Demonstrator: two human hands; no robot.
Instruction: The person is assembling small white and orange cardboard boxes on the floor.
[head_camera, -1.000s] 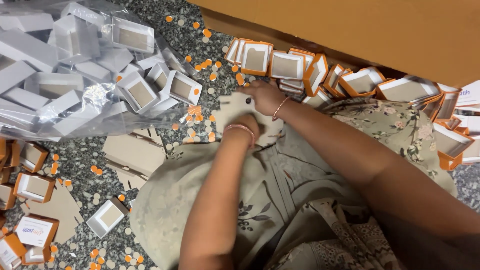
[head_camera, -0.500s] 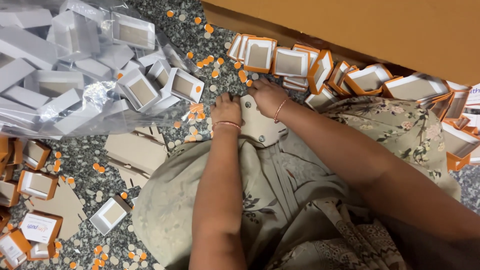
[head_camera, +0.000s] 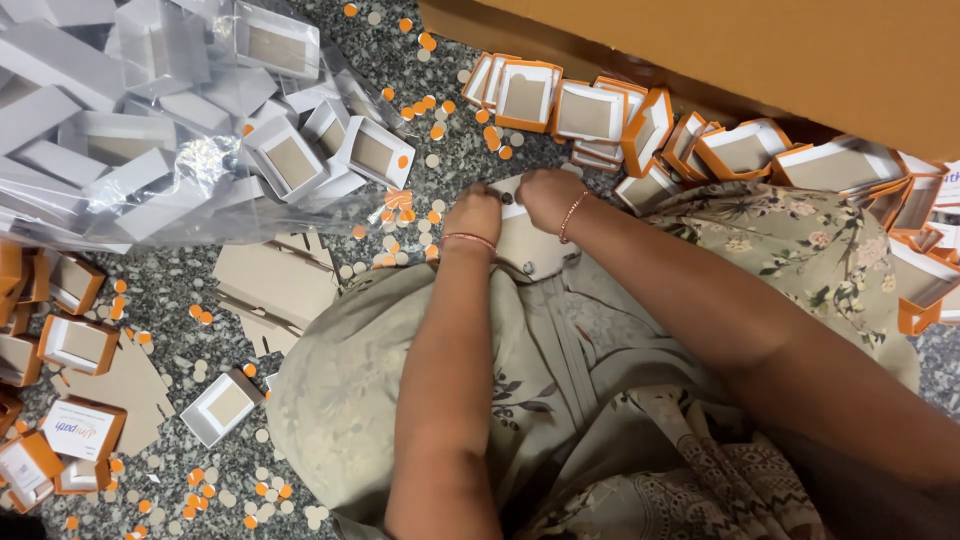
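**Two hands close on a flat card piece amid heaps of small boxes**

A person sits on a speckled stone floor (head_camera: 180, 300), lap covered in pale floral cloth (head_camera: 600, 350). Both hands meet at the far edge of the lap, over a flat beige cardboard piece (head_camera: 530, 245) with small round holes punched in it, lying on the knee. The left hand (head_camera: 473, 212) is curled, its fingers bent down onto the card's left edge; the right hand (head_camera: 545, 195) is likewise closed, fingertips pressed on the card's top. Whether either hand pinches the card or only pushes on it cannot be told from this angle. Each wrist wears a thin bracelet.

To the left, a clear plastic bag (head_camera: 150, 190) holds a heap of white open-topped tray boxes (head_camera: 290, 160), each showing a brown card base inside and otherwise empty. Beyond the hands, a row of orange-edged trays (head_camera: 585, 110) leans against a large brown carton (head_camera: 750, 50); these too hold nothing but their card floors. More orange boxes (head_camera: 75, 340) lie at the far left, and a single white tray (head_camera: 228, 405) sits alone near the lap. Flat die-cut card sheets (head_camera: 275, 285) lie just beside the left knee. Small orange and beige punched discs (head_camera: 420, 215) are scattered all over the floor.
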